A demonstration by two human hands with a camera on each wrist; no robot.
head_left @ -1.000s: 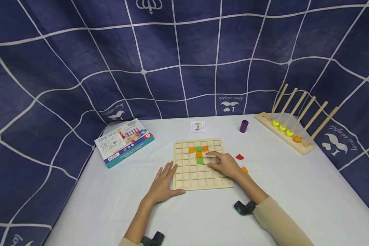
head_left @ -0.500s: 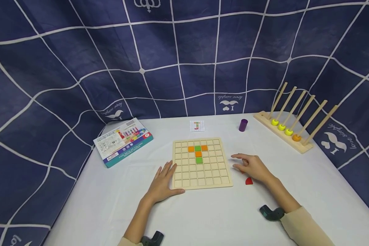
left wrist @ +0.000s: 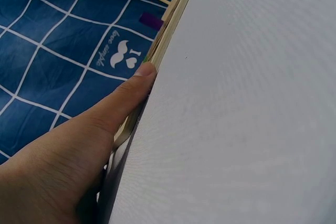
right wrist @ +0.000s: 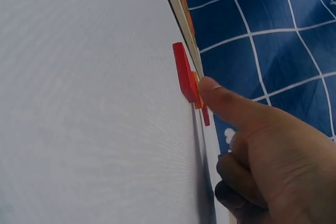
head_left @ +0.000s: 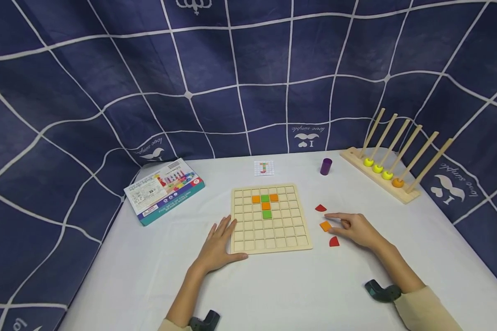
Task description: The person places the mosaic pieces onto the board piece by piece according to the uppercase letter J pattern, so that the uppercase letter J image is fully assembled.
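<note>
A square wooden grid board (head_left: pixel 290 236) lies on the white table. Orange and green square tiles form a T shape in its upper cells, with a green tile (head_left: pixel 267 214) at the bottom of the stem. My left hand (head_left: pixel 216 248) rests spread at the board's lower left corner, fingers along the left side and thumb at the near edge. Right of the board, my right hand (head_left: pixel 359 231) has its index finger and thumb tips beside a loose orange square tile (head_left: pixel 325 226). Two red quarter-round tiles lie around it, one farther (head_left: pixel 320 208) and one nearer (head_left: pixel 334 242).
Behind the board lies a small card (head_left: pixel 264 168) with a coloured J pattern. A purple cylinder (head_left: pixel 326 166) stands to its right. A wooden peg rack (head_left: pixel 401 195) with yellow and orange beads is at the back right, and a game box (head_left: pixel 164 189) at the back left.
My right hand has moved off the board to the right, down to the loose orange tile. The left hand stays at the board's corner, and the tiles on the board look the same.
</note>
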